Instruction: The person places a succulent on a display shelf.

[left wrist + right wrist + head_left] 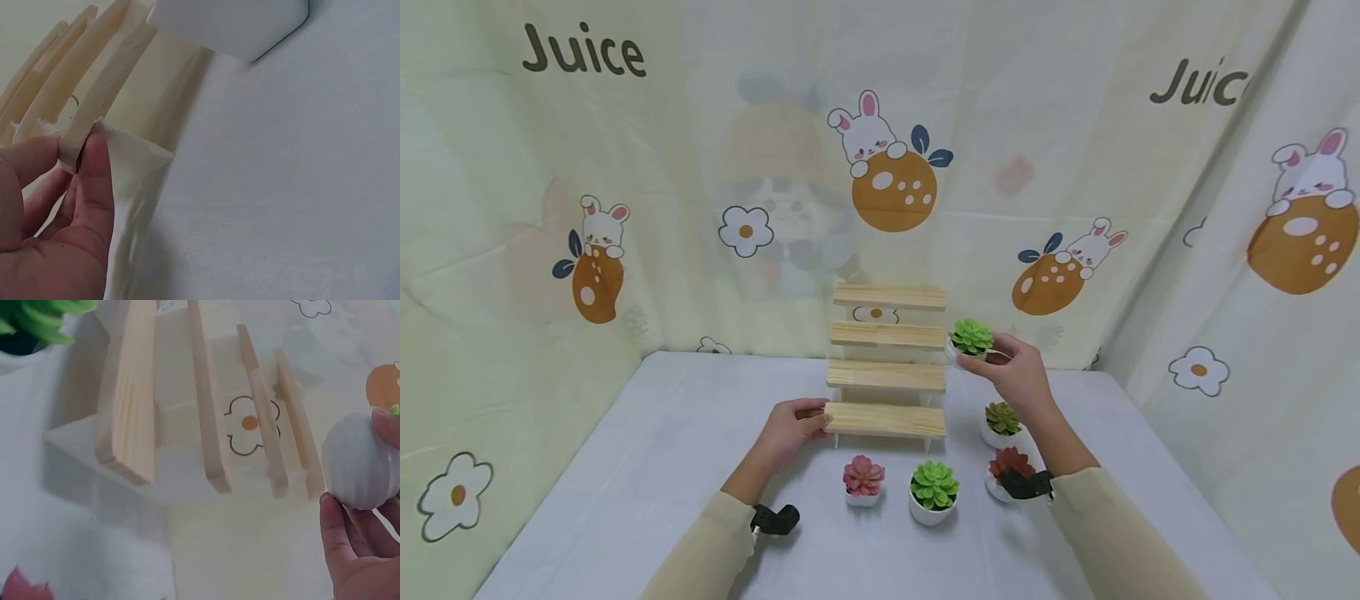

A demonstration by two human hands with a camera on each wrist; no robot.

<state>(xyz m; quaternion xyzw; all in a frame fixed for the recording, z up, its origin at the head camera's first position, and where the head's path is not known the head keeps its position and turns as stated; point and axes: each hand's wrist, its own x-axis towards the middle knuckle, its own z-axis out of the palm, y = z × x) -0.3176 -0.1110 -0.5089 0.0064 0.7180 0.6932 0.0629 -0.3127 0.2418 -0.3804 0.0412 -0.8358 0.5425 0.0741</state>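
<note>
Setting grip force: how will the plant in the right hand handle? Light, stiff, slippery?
The plant is probably light: the right hand alone holds it up. Its pot looks stiff, undented in the grip. Being ribbed, it may resist slipping.

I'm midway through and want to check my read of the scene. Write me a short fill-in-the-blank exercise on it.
1. The right hand holds a potted plant with ____ leaves.
2. The left hand grips the ____ end of the lowest board.
3. The wooden stand has ____ boards.
4. On the table, the small plant nearest the left hand has ____ leaves.

Missing words: green; left; four; pink.
</note>
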